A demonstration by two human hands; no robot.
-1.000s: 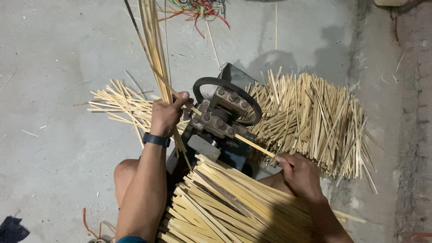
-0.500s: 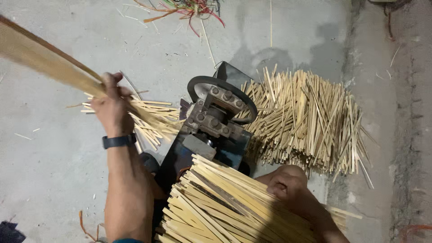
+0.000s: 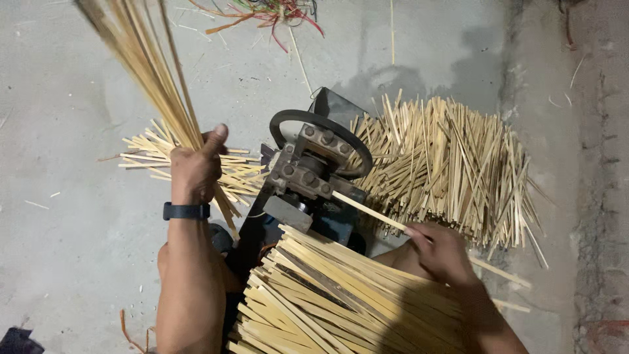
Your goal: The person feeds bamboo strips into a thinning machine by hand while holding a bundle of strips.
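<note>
My left hand (image 3: 194, 165) grips a bundle of thin bamboo strips (image 3: 141, 65) that fans up toward the top left. A dark watch sits on that wrist. My right hand (image 3: 444, 249) holds one flat bamboo stick (image 3: 367, 208) whose far end goes into the small dark metal machine (image 3: 313, 172) with a round wheel at the centre. A big stack of flat bamboo sticks (image 3: 327, 295) lies across my lap just below both hands.
A large heap of cut sticks (image 3: 452, 164) lies right of the machine, a smaller heap (image 3: 154, 152) left of it. Coloured strips (image 3: 262, 13) lie at the top. The grey concrete floor (image 3: 72, 249) meets a rough raised edge (image 3: 599, 164) at the right.
My left hand has swung its strip bundle from the far left back up beside the machine. My right hand has lifted off the lap stack and now feeds a stick into the machine.
</note>
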